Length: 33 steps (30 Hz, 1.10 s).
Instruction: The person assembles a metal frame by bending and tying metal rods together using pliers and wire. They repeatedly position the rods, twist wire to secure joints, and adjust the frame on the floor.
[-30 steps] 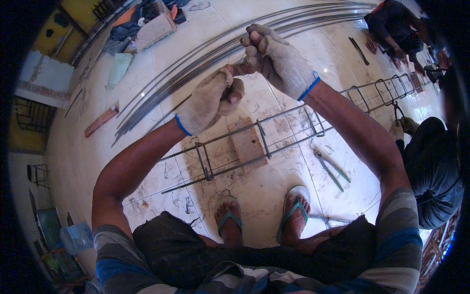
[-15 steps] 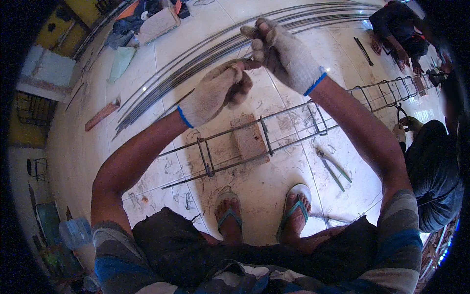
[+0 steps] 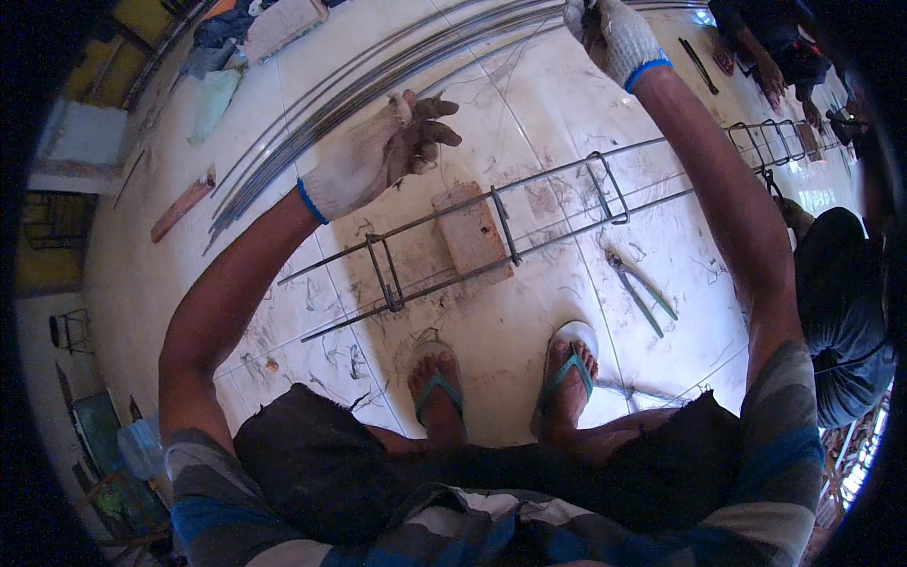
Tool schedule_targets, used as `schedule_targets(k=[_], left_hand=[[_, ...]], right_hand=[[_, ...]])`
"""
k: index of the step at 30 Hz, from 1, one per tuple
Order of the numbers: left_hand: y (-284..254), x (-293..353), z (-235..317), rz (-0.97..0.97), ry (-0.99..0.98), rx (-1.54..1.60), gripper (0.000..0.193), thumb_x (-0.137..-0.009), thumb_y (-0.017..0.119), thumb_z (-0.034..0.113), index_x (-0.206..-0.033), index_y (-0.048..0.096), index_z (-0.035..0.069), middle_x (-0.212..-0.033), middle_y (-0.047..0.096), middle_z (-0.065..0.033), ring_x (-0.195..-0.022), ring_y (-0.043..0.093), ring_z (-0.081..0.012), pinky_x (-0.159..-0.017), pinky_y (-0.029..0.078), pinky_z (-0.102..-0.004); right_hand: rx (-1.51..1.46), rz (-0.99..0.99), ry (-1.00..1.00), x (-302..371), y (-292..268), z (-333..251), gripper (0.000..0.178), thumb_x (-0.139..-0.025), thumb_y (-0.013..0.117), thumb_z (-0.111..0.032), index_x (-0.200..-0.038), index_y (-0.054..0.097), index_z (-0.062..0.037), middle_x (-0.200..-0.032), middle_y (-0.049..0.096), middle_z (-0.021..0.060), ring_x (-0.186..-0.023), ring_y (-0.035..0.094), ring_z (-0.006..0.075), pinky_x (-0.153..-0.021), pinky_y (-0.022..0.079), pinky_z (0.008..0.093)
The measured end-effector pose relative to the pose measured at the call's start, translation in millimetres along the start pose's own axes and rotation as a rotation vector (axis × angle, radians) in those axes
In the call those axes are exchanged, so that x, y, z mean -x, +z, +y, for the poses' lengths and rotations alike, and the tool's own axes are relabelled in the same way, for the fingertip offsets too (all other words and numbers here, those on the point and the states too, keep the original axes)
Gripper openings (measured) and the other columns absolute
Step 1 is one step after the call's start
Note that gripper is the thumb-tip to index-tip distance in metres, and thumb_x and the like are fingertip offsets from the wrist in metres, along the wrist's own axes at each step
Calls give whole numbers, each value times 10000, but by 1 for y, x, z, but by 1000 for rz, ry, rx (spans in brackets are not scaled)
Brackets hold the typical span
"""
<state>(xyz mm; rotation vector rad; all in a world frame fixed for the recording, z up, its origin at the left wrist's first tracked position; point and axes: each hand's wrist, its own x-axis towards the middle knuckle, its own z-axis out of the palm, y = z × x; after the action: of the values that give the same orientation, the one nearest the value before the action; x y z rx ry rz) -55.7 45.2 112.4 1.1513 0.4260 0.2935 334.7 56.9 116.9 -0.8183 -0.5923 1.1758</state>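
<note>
My left hand point(image 3: 383, 151), in a pale knitted glove with a blue cuff, is raised over the floor with its fingers spread and nothing in them. My right hand point(image 3: 614, 42), gloved alike, reaches to the top edge of the view with its fingers curled. Faint thin strands show near it, but what it grips is too fine and partly cut off. Below both hands lies a long rebar cage point(image 3: 502, 225) with square stirrups, propped on a reddish brick point(image 3: 470, 236). Pincers point(image 3: 619, 264) with green handles lie on the tiles, on the near side of the cage.
A bundle of long steel bars point(image 3: 316, 125) runs across the far floor. A reddish block point(image 3: 182, 205) lies left of it. Co-workers sit at the right, one in dark trousers point(image 3: 836, 302), near the cage's far end. Wire scraps litter the tiles around my sandals point(image 3: 439, 392).
My hands, together before, are now apart. The right has moved up and to the right; the left has drawn back leftward, its fingers opening.
</note>
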Motion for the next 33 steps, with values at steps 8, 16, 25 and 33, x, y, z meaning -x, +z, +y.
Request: schedule_targets(k=[8, 16, 25, 33], left_hand=[[6, 1, -24, 78, -162, -265, 549, -1118, 432, 552, -1300, 613, 66, -1276, 672, -82, -970, 631, -134, -857, 522, -297], [-25, 21, -36, 153, 63, 364, 488, -1119, 454, 516, -981, 620, 78, -1309, 657, -192, -1025, 680, -242, -884, 586, -406], [-40, 25, -36, 330, -52, 316, 302, -1108, 568, 369, -1161, 655, 85, -1302, 674, -120, -977, 685, -203, -897, 600, -399], [-98, 36, -34, 563, -48, -11, 374, -1101, 599, 272, -1375, 634, 20, -1193, 671, -40, -920, 659, -92, -836, 580, -278]], right_hand=[[-118, 68, -117, -14, -10, -30, 278, -1153, 448, -288, -1114, 612, -68, -997, 682, 49, -843, 677, 149, -750, 630, 294], [-79, 208, -204, -47, -71, -27, 196, -1130, 495, -240, -1027, 595, -107, -878, 592, 27, -730, 574, 175, -694, 546, 338], [9, 171, -80, -49, -142, 1, 163, -1114, 510, -151, -994, 563, -54, -810, 575, 48, -690, 567, 202, -767, 589, 392], [-200, 336, -17, -64, -215, -20, 190, -1087, 528, -154, -921, 550, -65, -780, 551, 62, -662, 524, 210, -685, 539, 386]])
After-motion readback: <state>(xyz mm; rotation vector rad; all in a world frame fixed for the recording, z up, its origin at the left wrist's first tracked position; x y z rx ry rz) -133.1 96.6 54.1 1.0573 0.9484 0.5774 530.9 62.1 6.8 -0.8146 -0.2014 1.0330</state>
